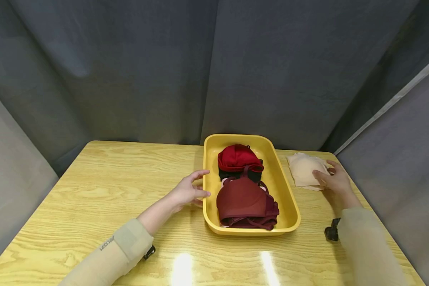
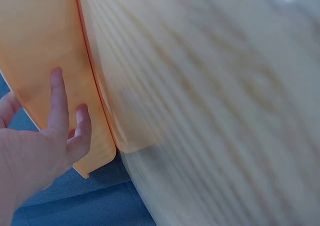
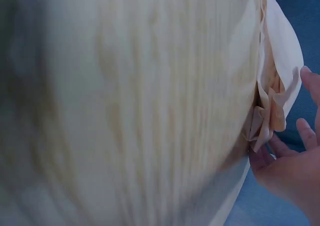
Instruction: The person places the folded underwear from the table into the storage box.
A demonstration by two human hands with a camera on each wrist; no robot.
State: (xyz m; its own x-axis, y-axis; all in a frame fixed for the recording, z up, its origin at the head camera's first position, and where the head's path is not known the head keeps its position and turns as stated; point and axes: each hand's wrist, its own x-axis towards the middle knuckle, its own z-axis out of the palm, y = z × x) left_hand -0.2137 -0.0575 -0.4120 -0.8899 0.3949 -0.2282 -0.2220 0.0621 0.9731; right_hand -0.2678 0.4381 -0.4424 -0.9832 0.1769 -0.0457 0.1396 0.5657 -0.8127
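Note:
A yellow plastic tray [image 1: 284, 206] holds folded bras: a bright red bra [image 1: 237, 157] at the back, a maroon bra [image 1: 241, 202] in front. My left hand [image 1: 189, 190] is at the tray's left wall, fingers extended and spread; in the left wrist view the left hand [image 2: 40, 141] has its fingertips against the outer wall. On the right lies a beige folded bra [image 1: 304, 171], its cup side up. My right hand [image 1: 336, 180] reaches its right edge with fingers apart. In the right wrist view, some fingertips [image 3: 280, 146] of that hand are low beside the bra's folded edge.
Dark fabric [image 1: 225, 175] shows under the red bra. The wooden table [image 1: 111, 190] has its back edge along a grey curtain [image 1: 146, 79]. Another curtain [image 1: 397, 159] runs close by the table's right side.

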